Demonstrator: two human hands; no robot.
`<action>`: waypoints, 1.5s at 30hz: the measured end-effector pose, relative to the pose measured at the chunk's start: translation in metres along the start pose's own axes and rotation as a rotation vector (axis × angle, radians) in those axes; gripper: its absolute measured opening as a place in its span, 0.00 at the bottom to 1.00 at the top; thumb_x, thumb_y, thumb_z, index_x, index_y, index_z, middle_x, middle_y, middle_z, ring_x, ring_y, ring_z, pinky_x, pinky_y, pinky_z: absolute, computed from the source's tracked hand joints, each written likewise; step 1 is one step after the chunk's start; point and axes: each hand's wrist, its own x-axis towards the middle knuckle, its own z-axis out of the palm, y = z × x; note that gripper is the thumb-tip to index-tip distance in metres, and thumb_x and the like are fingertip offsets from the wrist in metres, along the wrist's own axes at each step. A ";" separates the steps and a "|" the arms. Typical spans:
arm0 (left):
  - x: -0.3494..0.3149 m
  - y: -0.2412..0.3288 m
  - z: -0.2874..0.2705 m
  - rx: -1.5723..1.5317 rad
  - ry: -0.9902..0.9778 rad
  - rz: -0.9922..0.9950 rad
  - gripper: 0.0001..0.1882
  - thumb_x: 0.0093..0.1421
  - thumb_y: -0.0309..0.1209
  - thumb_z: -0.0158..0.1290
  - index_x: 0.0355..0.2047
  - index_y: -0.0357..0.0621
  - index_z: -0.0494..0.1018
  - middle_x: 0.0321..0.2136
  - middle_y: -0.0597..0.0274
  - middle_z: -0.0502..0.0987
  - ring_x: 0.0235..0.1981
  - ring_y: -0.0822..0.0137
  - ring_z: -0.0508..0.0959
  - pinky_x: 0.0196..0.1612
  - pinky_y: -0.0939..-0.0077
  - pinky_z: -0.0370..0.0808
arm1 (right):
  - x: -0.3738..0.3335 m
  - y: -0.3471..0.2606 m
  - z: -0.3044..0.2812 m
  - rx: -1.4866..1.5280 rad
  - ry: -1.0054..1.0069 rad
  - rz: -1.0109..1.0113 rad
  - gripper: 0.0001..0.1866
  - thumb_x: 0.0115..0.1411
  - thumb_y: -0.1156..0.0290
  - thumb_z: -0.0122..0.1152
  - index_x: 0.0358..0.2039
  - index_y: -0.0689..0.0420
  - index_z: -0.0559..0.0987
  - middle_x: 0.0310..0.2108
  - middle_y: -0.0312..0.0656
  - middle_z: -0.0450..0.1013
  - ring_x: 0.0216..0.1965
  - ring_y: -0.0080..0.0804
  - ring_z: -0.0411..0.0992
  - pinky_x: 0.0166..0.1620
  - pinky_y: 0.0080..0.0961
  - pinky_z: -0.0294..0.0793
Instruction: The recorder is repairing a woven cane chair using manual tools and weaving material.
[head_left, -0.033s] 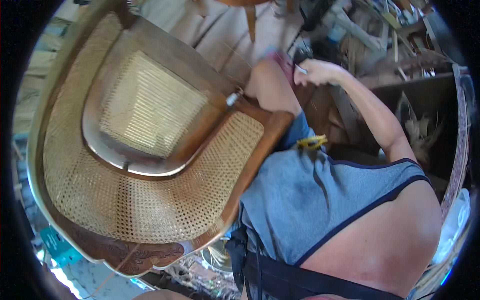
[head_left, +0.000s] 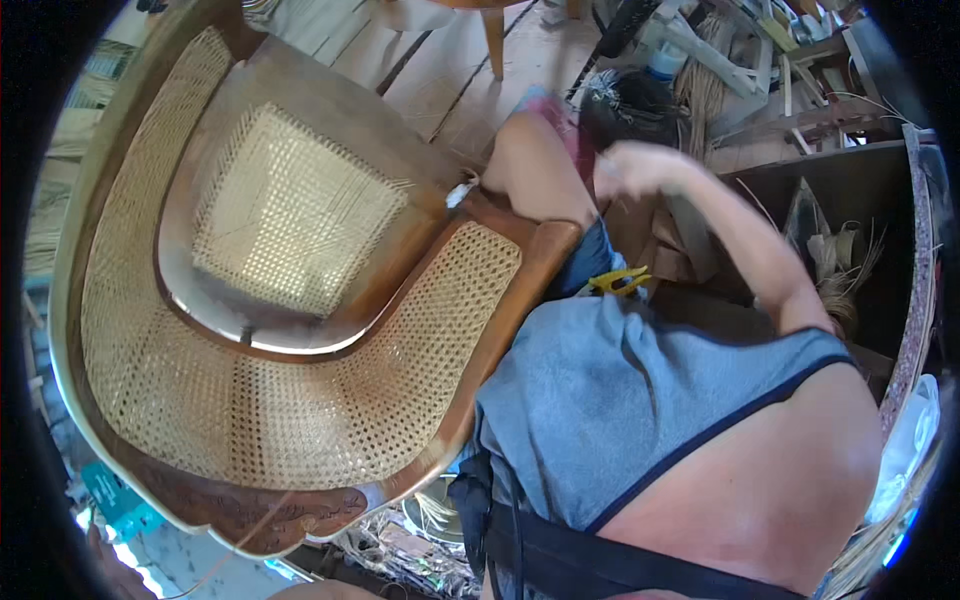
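Note:
A wooden armchair [head_left: 520,290] with a woven cane seat [head_left: 290,210] and a curved cane back [head_left: 330,400] lies tipped against my lap. My right hand [head_left: 640,165] is raised above my knee [head_left: 530,165], just right of the chair's frame. It is blurred, with its fingers curled closed, and I cannot make out anything in it. A small white bit [head_left: 461,190] sticks out at the chair's edge near the knee. A yellow clip [head_left: 620,282] sits on my grey shirt [head_left: 610,400]. My left hand is hidden from view.
Wooden floor planks [head_left: 440,70] and a furniture leg [head_left: 493,40] lie beyond the chair. Bundles of cane and wood scraps [head_left: 700,80] crowd the upper right, beside a dark wooden box [head_left: 850,200] holding dried strips. Cane offcuts [head_left: 400,545] litter the floor below.
My right hand has dropped slightly. The chair has not moved.

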 end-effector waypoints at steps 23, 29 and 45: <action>0.255 -0.046 0.086 0.406 0.289 0.095 0.11 0.55 0.33 0.50 0.31 0.37 0.76 0.28 0.42 0.77 0.32 0.44 0.78 0.37 0.57 0.73 | -0.033 -0.004 0.159 -0.522 -0.111 -0.561 0.09 0.55 0.61 0.56 0.34 0.50 0.71 0.31 0.39 0.72 0.38 0.41 0.74 0.33 0.39 0.74; 0.241 -0.035 0.109 0.297 -0.090 0.169 0.06 0.52 0.25 0.51 0.27 0.34 0.75 0.22 0.42 0.74 0.25 0.45 0.76 0.33 0.59 0.73 | -0.019 0.003 0.154 -0.439 -0.235 -0.549 0.12 0.58 0.58 0.49 0.37 0.50 0.72 0.33 0.40 0.74 0.39 0.44 0.75 0.35 0.40 0.74; 0.228 -0.007 0.132 0.278 -0.029 0.373 0.06 0.55 0.25 0.53 0.27 0.32 0.73 0.21 0.44 0.74 0.24 0.51 0.76 0.30 0.65 0.71 | -0.006 0.086 0.204 -0.518 -0.186 -0.584 0.18 0.61 0.53 0.47 0.47 0.45 0.75 0.35 0.39 0.77 0.37 0.37 0.77 0.33 0.35 0.77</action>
